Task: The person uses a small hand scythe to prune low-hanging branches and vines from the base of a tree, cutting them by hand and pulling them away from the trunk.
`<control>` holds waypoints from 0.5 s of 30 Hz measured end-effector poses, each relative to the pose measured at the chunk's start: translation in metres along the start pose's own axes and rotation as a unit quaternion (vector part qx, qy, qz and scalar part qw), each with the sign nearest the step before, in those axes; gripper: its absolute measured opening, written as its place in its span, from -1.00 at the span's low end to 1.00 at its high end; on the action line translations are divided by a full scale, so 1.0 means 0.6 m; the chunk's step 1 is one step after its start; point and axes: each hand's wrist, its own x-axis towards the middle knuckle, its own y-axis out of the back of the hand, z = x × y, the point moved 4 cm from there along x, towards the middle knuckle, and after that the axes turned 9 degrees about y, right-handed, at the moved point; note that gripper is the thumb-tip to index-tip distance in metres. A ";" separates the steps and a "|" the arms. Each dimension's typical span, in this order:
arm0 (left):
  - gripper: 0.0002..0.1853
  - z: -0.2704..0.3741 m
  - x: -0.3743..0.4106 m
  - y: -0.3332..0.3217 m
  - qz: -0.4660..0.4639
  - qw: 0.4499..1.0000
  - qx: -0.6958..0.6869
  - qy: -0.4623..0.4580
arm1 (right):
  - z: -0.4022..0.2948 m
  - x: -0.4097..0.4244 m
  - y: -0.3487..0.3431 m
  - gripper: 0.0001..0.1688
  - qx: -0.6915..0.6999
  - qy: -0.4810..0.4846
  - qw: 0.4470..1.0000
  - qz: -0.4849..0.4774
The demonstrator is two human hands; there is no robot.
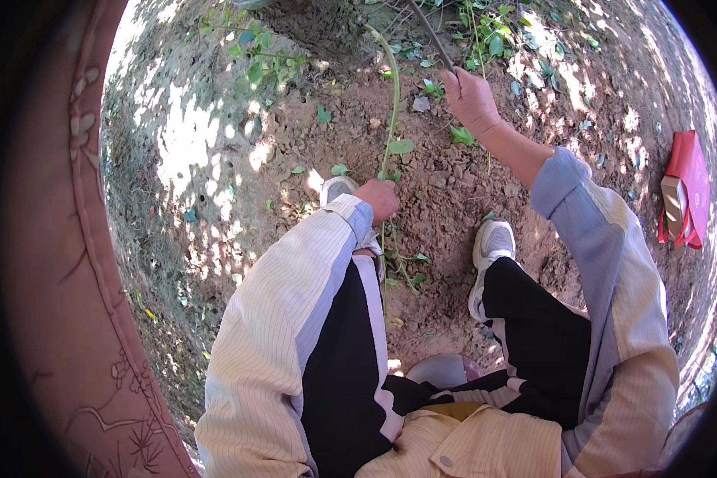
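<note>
My left hand [378, 199] is closed around a long green plant stem [395, 89], just above my left shoe. The stem curves up toward the base of a trunk at the top, and a thin leafy end trails below my fist. A few leaves still hang on it. My right hand [471, 100] grips a dark, thin handle [431, 36] that slants up and leftward out of the picture. Whatever is at the handle's far end lies beyond the top edge.
Crumbly brown soil [448, 179] lies between my shoes, with leafy shoots [493, 39] at the top. My right shoe [495, 239] is planted on it. A red bag [690, 185] rests far right. Pink patterned fabric [66, 299] fills the left edge.
</note>
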 end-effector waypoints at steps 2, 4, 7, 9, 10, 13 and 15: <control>-0.83 0.000 0.011 -0.001 0.006 1.000 0.009 0.001 | 0.061 -0.030 -0.008 -0.50 -0.126 -0.057 0.986 -0.089; -0.83 -0.017 0.003 -0.008 -0.003 1.000 0.014 0.009 | 0.067 -0.046 -0.014 -0.51 -0.182 -0.091 0.968 -0.145; -0.83 -0.031 -0.009 -0.018 -0.023 0.999 0.015 0.024 | 0.041 -0.033 -0.003 -0.49 -0.148 -0.041 0.982 -0.113; -0.83 -0.028 -0.007 -0.014 -0.032 0.998 0.024 0.044 | 0.010 -0.015 0.019 -0.51 -0.120 0.031 0.990 -0.064; -0.83 -0.024 -0.009 -0.009 -0.039 0.998 0.027 0.032 | -0.009 -0.007 0.025 -0.51 -0.088 0.046 0.995 -0.030; -0.84 -0.019 -0.008 0.002 -0.044 0.998 0.032 0.008 | -0.003 -0.009 0.011 -0.48 -0.031 -0.005 0.999 -0.040; -0.85 -0.019 -0.008 0.001 -0.036 0.999 0.026 0.007 | 0.028 -0.027 -0.007 -0.45 -0.118 -0.080 0.981 -0.128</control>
